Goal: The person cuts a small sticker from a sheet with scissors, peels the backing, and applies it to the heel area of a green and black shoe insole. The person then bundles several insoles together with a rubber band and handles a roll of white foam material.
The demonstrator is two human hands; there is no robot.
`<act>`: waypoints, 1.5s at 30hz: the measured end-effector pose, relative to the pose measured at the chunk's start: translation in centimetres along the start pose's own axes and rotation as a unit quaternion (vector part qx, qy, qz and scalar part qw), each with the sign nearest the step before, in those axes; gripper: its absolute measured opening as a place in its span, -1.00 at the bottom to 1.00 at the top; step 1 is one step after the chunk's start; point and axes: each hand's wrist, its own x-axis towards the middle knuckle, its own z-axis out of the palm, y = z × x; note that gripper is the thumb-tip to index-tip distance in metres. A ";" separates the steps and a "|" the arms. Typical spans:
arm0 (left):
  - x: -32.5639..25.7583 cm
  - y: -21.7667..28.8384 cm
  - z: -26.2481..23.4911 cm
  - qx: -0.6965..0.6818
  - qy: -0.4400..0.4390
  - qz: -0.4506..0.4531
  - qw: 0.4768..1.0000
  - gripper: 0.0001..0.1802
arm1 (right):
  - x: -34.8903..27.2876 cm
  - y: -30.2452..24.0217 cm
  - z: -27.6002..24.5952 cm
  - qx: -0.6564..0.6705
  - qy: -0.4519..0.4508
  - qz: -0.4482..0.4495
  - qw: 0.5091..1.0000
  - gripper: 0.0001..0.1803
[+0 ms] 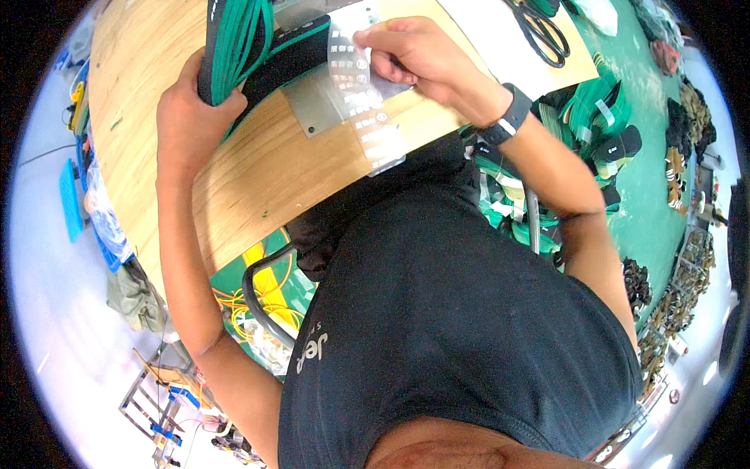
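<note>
Right now the person's left hand (191,113) is wrapped firmly around the lower end of a bundle of black, green-edged pieces (234,55), held up over the left part of the wooden table (258,184), thumb on one side and fingers on the other. The right hand (414,62), also above the table, has thumb and curled fingers drawn together on the edge of a clear film strip (351,70) with white print; the strip runs down toward the table's near edge. Between the hands, a black piece with green edging (301,47) lies over the table, and a grey metal plate (306,109) sits flat on it, partly under the film. A dark band (506,117) circles the right wrist. At the table's far right corner I see black looped handles (542,35); past its right side, more green-and-black bundles (598,113) are heaped on the green floor (644,223).
</note>
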 end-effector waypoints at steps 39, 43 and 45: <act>-1.2 -4.6 -1.8 -0.189 0.192 -0.020 0.963 -0.66 | 1.3 -1.4 1.9 -0.245 -0.032 0.037 0.968 -0.68; -1.3 -4.4 -1.6 -0.202 0.183 -0.002 0.962 -0.68 | 1.9 -1.6 2.1 -0.336 -0.032 0.042 0.940 -0.70; -1.1 -4.1 -1.7 -0.149 0.153 -0.012 0.977 -0.70 | 1.8 -2.0 1.7 -0.272 -0.022 0.068 0.960 -0.69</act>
